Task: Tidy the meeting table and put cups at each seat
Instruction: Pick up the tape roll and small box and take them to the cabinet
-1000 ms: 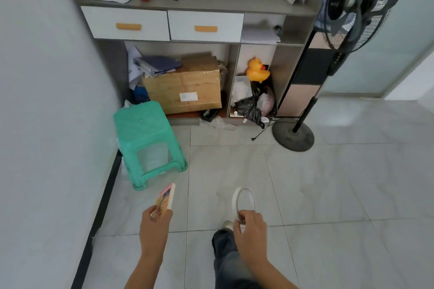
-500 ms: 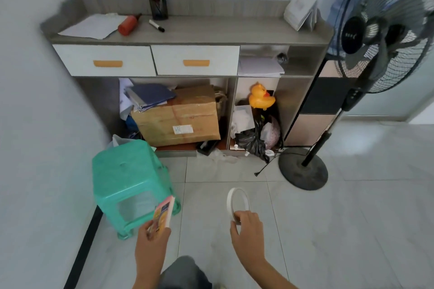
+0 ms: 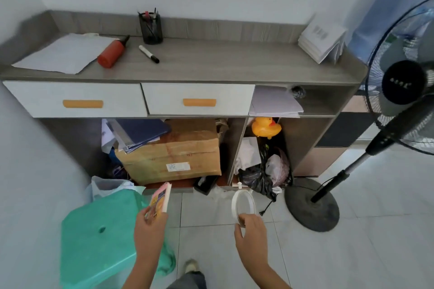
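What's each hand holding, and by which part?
Left hand grips a small pink-and-orange booklet by its lower end. Right hand pinches a white tape roll at its bottom rim, with the ring standing up above the fingers.

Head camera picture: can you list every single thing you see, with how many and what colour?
cabinet: 1, grey, against the wall
drawers: 2, white with orange handles, under the cabinet top
paper sheets: a few, white, top's left end
pump: 1, red, beside the sheets
marker: 1, white with black cap, mid top
pen holder: 1, black, back of top
booklets: a stack, white, top's right end
rubber duck: 1, yellow, lower right compartment
cardboard box: 1, brown, under the drawers
stool: 1, green, floor, left
standing fan: 1, black, floor, right
tape roll: 1, white, low centre
small book: 1, pink and orange, low centre
left hand: 1, holds the small book
right hand: 1, pinches the tape roll
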`<state>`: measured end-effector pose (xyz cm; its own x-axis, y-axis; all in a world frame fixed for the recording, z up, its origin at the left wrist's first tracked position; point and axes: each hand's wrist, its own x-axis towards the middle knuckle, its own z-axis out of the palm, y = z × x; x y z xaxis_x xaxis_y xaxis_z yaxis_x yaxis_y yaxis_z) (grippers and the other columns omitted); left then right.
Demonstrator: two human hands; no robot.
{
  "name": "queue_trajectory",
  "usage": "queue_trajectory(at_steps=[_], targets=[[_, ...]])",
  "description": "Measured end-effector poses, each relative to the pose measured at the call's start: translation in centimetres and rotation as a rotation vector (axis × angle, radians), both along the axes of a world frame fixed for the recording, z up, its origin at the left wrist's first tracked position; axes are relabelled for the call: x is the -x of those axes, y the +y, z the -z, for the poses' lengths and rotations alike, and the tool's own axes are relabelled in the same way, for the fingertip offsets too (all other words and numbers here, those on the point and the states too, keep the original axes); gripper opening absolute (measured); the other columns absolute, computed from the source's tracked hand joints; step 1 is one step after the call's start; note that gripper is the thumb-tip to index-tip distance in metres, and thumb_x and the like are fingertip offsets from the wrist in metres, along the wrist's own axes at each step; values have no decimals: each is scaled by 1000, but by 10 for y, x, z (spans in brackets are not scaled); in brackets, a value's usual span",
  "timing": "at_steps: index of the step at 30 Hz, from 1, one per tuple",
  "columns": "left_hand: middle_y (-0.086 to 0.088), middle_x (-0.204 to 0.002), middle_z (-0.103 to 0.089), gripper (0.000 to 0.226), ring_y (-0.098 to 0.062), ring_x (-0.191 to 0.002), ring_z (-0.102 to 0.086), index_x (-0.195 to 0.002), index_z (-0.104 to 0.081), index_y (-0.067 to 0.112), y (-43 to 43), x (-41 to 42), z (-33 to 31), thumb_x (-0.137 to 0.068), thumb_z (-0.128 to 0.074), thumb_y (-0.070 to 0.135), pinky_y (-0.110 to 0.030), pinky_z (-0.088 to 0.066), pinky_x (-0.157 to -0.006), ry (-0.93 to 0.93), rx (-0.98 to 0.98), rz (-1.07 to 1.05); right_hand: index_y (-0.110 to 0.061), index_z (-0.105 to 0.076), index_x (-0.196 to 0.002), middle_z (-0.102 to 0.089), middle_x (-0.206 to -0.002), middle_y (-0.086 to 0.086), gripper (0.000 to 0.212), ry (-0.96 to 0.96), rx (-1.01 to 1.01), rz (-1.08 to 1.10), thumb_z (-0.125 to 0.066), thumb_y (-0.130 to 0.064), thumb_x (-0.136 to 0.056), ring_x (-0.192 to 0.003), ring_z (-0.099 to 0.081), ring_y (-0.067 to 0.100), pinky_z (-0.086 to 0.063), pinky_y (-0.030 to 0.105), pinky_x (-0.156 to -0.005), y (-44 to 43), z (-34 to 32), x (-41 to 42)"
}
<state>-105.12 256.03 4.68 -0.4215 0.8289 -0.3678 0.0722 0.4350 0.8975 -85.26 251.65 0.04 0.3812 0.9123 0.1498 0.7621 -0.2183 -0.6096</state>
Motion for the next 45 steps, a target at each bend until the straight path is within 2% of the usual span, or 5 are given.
queue_trajectory(at_steps=[5, 9, 15, 26, 45], targets=[[-8, -113, -53, 55, -28, -100, -56, -119, -48, 17, 84, -6, -23, -67, -65, 25, -36, -49, -74, 67, -166, 157, -19, -53, -86, -61, -72, 1, 34, -53, -160, 11, -71, 0, -64, -75, -41, 10, -34, 20, -73, 70, -27, 1], [-2, -118, -47, 70, -18, -108, -50, -121, -45, 19, 133, -24, -61, -57, -60, 41, -19, -51, -81, 163, -509, 300, -7, -59, -87, -59, -75, 5, 17, 8, -315, 135, -63, -5, -70, -75, -37, 5, -32, 15, -73, 123, -74, -16], [28, -107, -39, 59, -20, -108, -48, -116, -39, 30, 249, -67, -117, -61, -58, 39, -33, -46, -86, 239, -729, 278, -2, -60, -87, -48, -81, -4, 16, 35, -537, 74, -57, -14, -77, -77, -36, 4, -28, 14, -70, 234, -138, -52], [-15, -125, -52, 74, -32, -115, -43, -132, -39, 12, 452, -102, -120, -66, -63, 34, -38, -31, -98, 674, -304, 233, -18, -51, -93, -62, -80, 7, 14, -64, -580, -245, -47, -21, -80, -79, -40, 12, -33, 21, -71, 418, -150, -72], [-25, -136, -36, 73, -39, -123, -31, -135, -34, 6, 500, -8, -105, -76, -64, 37, -47, -29, -101, 917, -91, 128, -23, -65, -59, -60, -59, -5, 25, -501, -209, -479, -84, -19, -42, -62, -59, 19, -45, 22, -49, 558, -144, 65]])
